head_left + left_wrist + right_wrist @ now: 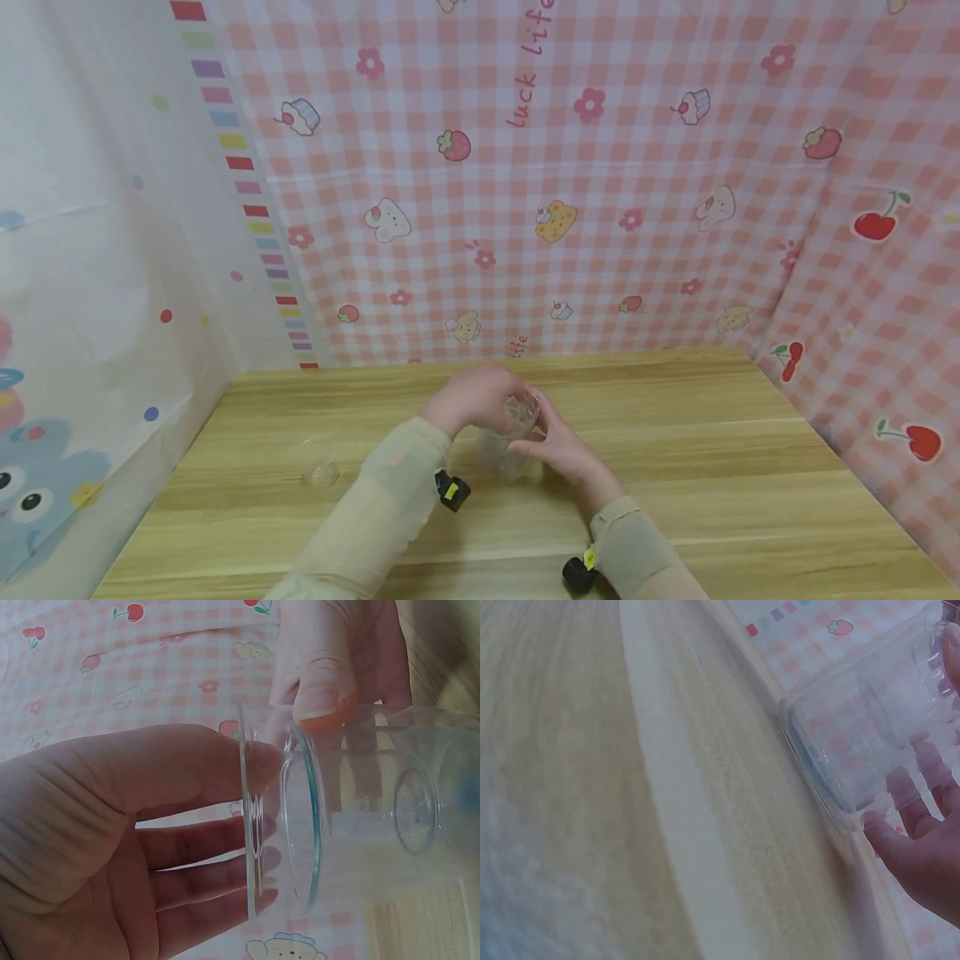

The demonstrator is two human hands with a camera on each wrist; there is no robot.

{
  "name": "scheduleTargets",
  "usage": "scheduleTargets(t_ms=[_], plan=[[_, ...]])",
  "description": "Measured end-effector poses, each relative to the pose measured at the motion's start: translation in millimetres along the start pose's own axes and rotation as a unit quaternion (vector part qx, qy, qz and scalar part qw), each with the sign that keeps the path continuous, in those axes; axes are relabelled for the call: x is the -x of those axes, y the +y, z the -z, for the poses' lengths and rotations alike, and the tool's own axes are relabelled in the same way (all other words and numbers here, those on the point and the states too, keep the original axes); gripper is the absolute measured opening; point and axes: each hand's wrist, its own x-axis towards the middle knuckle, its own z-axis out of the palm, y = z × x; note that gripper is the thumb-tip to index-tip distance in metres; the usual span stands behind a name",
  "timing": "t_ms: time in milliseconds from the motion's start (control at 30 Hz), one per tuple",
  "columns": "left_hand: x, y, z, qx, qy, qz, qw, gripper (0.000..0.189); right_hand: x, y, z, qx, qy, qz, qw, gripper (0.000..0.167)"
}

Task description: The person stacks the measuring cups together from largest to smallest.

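Between my hands is a clear cup (pixel 504 457) with a smaller clear cup (pixel 360 802) nested inside it. Lying sideways in the left wrist view, the pair shows two round rims, one tinted teal. My left hand (pixel 483 398) grips at the mouth end, its thumb and fingertips showing through the clear wall past the outer rim. From the other side, my right hand (pixel 561 448) holds the outer cup, thumb along its wall. The right wrist view has the outer cup's closed end (pixel 821 776) close over the wooden table, with right fingers spread along its side.
Another small clear round piece (pixel 321 473) stands on the wooden table (pixel 675 467) to the left. Pink checked cloth (pixel 495 192) hangs behind the table, a white patterned sheet (pixel 112 275) at its left. Black wrist cameras (pixel 452 490) sit on both sleeves.
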Motion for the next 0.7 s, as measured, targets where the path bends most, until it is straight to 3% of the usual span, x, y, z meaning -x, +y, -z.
scheduleTargets(t_ms=[700], plan=[[-6.3,7.4,-1.1,0.014,-0.008,0.048,0.9987,0.036,0.2,2.6,-0.8,-0.003,0.002,0.011,0.9999,0.091]])
